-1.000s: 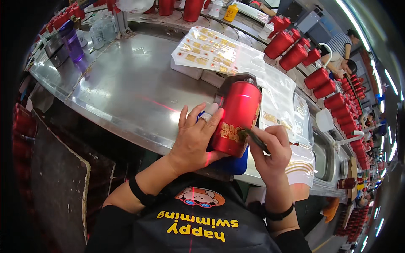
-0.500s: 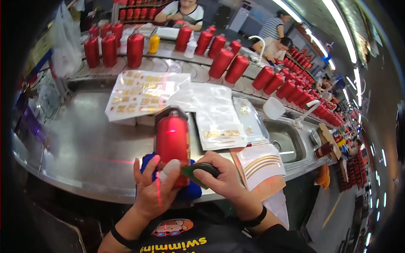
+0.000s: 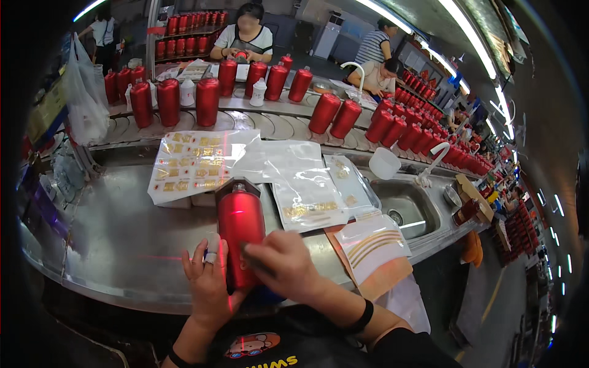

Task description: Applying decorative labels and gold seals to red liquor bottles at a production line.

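A red bottle [image 3: 241,230] lies on its side over a blue cloth at the front edge of the steel counter, its neck pointing away from me. Against its left side rests my left hand [image 3: 208,279], fingers stretched and apart, one wrapped in white. Over the bottle's lower right side, my right hand [image 3: 287,265] is closed around a dark scraper [image 3: 261,260], blurred by motion. Beyond the bottle lie a sheet of gold decals [image 3: 190,162] and a white sheet [image 3: 300,178] with gold pieces. On the right, gold curved strips [image 3: 375,245] lie on a paper.
A sink [image 3: 408,208] with a faucet [image 3: 432,162] and a white tub [image 3: 384,164] are to the right. Red bottles [image 3: 169,101] stand along the conveyor [image 3: 257,121] behind. A plastic bag [image 3: 86,92] hangs at the left. Other people work across the line.
My right hand with the scraper has moved left, onto the bottle. My left hand has slid off the bottle's front to its left side. The view has tilted up slightly.
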Tool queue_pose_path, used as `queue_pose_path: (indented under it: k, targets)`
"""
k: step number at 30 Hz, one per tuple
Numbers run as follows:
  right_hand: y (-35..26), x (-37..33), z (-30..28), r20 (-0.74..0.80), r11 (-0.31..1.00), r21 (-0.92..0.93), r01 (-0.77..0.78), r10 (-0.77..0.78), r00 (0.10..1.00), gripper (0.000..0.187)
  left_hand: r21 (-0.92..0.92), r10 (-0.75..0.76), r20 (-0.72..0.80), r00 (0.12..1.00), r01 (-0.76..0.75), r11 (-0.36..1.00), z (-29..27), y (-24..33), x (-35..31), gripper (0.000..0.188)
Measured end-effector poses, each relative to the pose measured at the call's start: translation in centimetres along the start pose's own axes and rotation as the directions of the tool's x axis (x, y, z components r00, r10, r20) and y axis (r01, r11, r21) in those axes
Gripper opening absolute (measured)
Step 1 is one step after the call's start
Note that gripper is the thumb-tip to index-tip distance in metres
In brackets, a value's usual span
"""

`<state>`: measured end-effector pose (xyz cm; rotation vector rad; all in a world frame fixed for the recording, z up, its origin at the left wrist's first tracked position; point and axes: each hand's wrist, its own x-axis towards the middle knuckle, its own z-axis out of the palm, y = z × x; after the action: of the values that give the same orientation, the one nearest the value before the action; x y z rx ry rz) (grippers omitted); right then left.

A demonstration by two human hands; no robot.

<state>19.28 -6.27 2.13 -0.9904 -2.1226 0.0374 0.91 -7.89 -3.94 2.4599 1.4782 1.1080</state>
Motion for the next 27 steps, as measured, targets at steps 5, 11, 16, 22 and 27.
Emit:
queue_pose_path:
  k: [5,11,16,22,27]
  targets:
    - [-0.7,-0.1,0.1,0.09,0.944,0.33,0.015,-0.047,0.995,0.027,0.011,0.009,-0.002,1.0,-0.009,1.0,0.0,-0.3,-0.6,0.09]
    - [2.2,-3.5,0.2,0.014,0.701,0.521,-0.488,0.564,0.825,0.022,-0.061,-0.087,0.004,0.996,0.087,0.994,0.8,0.0,-0.8,0.089]
    - [1.5,-3.5,1.1,0.172,0.378,0.77,-0.515,0.653,0.737,0.019,0.027,0.056,-0.019,0.998,-0.055,0.998,0.6,0.9,0.5,0.09]
    - [3.2,-5.9,1.9,0.119,0.333,0.764,-0.553,0.77,0.627,0.013,-0.135,-0.043,0.004,0.999,0.043,0.99,1.4,-0.5,-1.6,0.09]
    - [0.8,-4.7,1.1,0.181,0.313,0.821,-0.478,0.65,0.738,0.02,-0.692,-0.19,0.06,0.98,0.179,0.699,1.5,-1.2,-2.1,0.065]
